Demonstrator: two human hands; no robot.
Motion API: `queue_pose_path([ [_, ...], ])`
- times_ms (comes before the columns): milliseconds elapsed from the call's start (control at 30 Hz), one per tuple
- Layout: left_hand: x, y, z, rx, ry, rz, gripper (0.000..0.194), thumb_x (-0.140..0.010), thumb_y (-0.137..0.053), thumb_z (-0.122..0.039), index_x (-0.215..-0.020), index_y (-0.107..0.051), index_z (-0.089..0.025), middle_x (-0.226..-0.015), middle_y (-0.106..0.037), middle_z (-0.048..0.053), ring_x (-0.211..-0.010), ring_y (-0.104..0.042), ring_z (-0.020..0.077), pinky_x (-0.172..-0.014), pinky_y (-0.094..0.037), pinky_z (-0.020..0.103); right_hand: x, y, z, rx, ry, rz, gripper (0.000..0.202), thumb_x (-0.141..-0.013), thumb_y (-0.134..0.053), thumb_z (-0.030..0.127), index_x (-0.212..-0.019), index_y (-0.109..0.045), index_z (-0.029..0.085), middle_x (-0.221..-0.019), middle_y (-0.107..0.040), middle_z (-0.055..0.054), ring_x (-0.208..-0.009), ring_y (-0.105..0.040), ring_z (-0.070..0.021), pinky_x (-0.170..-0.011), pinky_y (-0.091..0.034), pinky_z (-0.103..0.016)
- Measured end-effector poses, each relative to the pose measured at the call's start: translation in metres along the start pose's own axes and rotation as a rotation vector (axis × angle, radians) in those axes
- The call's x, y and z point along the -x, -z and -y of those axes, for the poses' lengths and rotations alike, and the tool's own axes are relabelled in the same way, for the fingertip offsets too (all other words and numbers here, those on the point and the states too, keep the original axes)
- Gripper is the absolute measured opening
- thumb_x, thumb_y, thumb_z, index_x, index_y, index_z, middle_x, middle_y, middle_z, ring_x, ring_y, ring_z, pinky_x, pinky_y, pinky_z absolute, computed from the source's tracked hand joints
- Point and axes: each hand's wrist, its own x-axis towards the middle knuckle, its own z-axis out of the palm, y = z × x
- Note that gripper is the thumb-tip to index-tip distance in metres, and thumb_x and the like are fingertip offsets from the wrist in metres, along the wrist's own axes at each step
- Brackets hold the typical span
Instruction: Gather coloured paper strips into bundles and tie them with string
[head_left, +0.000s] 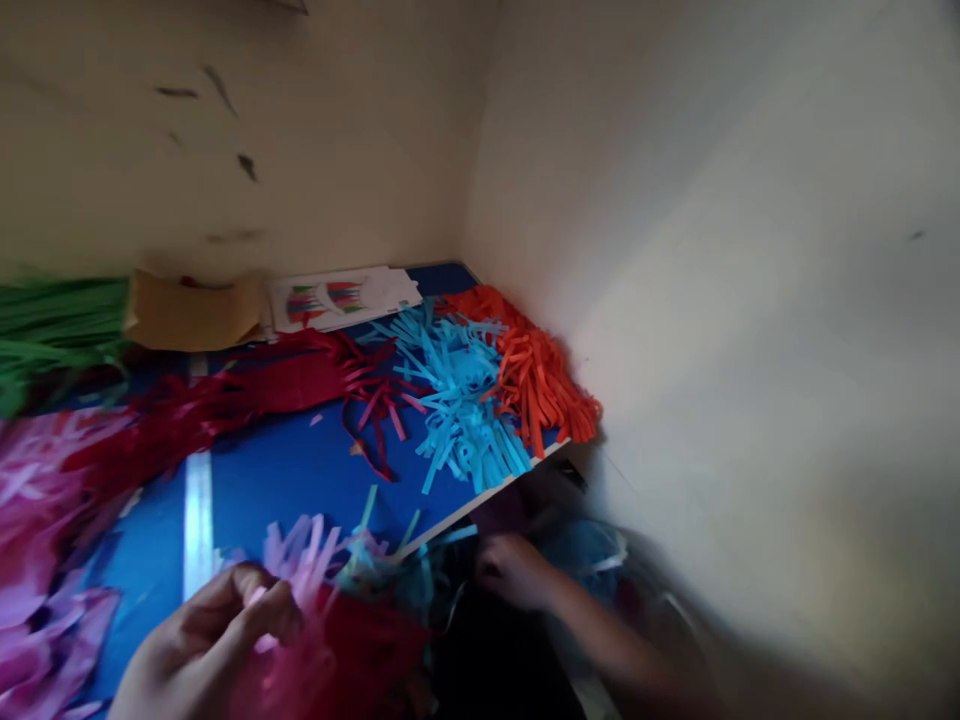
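Note:
My left hand (217,640) is closed in a pinch on pink fringed tissue paper (304,560), low in the head view. Layered with that pink paper are a red piece (367,640) and pale blue-green fringe (367,560), all over the table's front edge. My right hand (514,570) is off the table edge to the right, its fingers curled closed and blurred. What it holds, if anything, cannot be made out. Light blue fringed paper (461,390) lies on the blue table (277,465) beyond my hands, beside orange fringed paper (536,370).
Dark red fringe (292,385) stretches across the table. Pink and purple strips (45,560) and green strips (60,325) lie left. A brown cardboard piece (191,312) and printed sheets (341,298) are at the back. A wall (750,330) borders the right side.

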Motion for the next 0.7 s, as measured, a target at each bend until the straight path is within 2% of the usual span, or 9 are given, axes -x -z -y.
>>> queue_pose_path([
  [100,0.001,-0.008,-0.013,0.267,0.202,-0.010,0.047,-0.057,-0.081,-0.062,-0.059,-0.062,-0.018,-0.054,-0.062,-0.001,-0.048,-0.054,0.0114,-0.045,-0.044,0.021,0.009,0.018,0.014,-0.229,0.044,-0.016,0.007,-0.088,-0.055,0.017,-0.088,-0.063,0.016,-0.073,-0.068,-0.001,-0.068,-0.063,-0.0141,-0.064,-0.046,-0.022],
  [200,0.002,-0.014,-0.022,0.381,0.225,0.016,0.047,-0.050,-0.086,-0.059,-0.059,-0.066,-0.017,-0.056,-0.064,0.002,-0.054,-0.060,0.0150,-0.052,-0.050,0.025,0.013,0.040,0.042,-0.581,0.112,-0.079,0.008,-0.091,-0.053,0.024,-0.090,-0.059,0.018,-0.065,-0.059,0.004,-0.056,-0.053,-0.0106,-0.056,-0.041,-0.020],
  [267,0.003,-0.021,-0.026,0.450,0.236,0.047,0.044,-0.054,-0.086,-0.056,-0.062,-0.067,-0.016,-0.058,-0.065,0.001,-0.056,-0.060,0.0139,-0.054,-0.050,0.024,0.009,0.050,0.068,-0.728,0.171,-0.122,0.010,-0.087,-0.058,0.025,-0.093,-0.060,0.018,-0.065,-0.055,0.005,-0.056,-0.049,-0.0093,-0.056,-0.039,-0.019],
  [367,0.007,-0.033,-0.031,0.484,0.231,0.092,0.040,-0.063,-0.083,-0.052,-0.071,-0.066,-0.017,-0.063,-0.064,-0.001,-0.055,-0.056,0.0103,-0.052,-0.046,0.021,-0.004,0.054,0.111,-0.897,0.255,-0.072,0.017,-0.083,-0.060,0.023,-0.099,-0.062,0.018,-0.061,-0.053,0.007,-0.053,-0.048,-0.0084,-0.057,-0.040,-0.019],
  [500,0.011,-0.050,-0.033,0.476,0.180,0.242,0.037,-0.072,-0.077,-0.052,-0.081,-0.062,-0.019,-0.079,-0.064,0.000,-0.061,-0.057,0.0104,-0.056,-0.047,0.022,-0.023,0.056,0.150,-0.809,0.372,-0.041,0.009,-0.081,-0.059,0.017,-0.087,-0.066,0.019,-0.071,-0.065,0.002,-0.064,-0.059,-0.0094,-0.063,-0.045,-0.020],
  [567,0.012,-0.056,-0.030,0.482,0.208,0.354,0.039,-0.075,-0.072,-0.056,-0.082,-0.057,-0.021,-0.071,-0.059,-0.003,-0.054,-0.052,0.0094,-0.051,-0.043,0.022,-0.029,0.065,0.151,-0.829,0.369,0.030,0.008,-0.081,-0.062,0.020,-0.085,-0.069,0.019,-0.070,-0.067,0.002,-0.055,-0.055,-0.0075,-0.054,-0.043,-0.018],
  [633,0.013,-0.062,-0.024,0.416,0.187,0.383,0.040,-0.079,-0.067,-0.059,-0.083,-0.054,-0.021,-0.062,-0.049,-0.006,-0.049,-0.043,0.0078,-0.047,-0.036,0.020,-0.030,0.084,0.139,-0.972,0.299,0.058,0.012,-0.080,-0.068,0.030,-0.081,-0.070,0.018,-0.060,-0.064,0.003,-0.040,-0.042,-0.0050,-0.041,-0.033,-0.016],
  [667,0.014,-0.065,-0.020,0.352,0.148,0.365,0.041,-0.081,-0.064,-0.060,-0.082,-0.054,-0.021,-0.061,-0.046,-0.007,-0.050,-0.039,0.0076,-0.047,-0.033,0.020,-0.028,0.099,0.129,-1.060,0.278,-0.002,0.017,-0.078,-0.072,0.036,-0.079,-0.071,0.019,-0.057,-0.064,0.003,-0.037,-0.037,-0.0044,-0.037,-0.029,-0.016],
  [700,0.014,-0.067,-0.015,0.283,0.099,0.330,0.042,-0.082,-0.061,-0.062,-0.081,-0.054,-0.021,-0.061,-0.045,-0.007,-0.051,-0.038,0.0078,-0.048,-0.033,0.020,-0.024,0.116,0.119,-1.141,0.285,-0.121,0.020,-0.076,-0.074,0.039,-0.077,-0.071,0.020,-0.057,-0.065,0.002,-0.035,-0.036,-0.0043,-0.035,-0.028,-0.016],
])
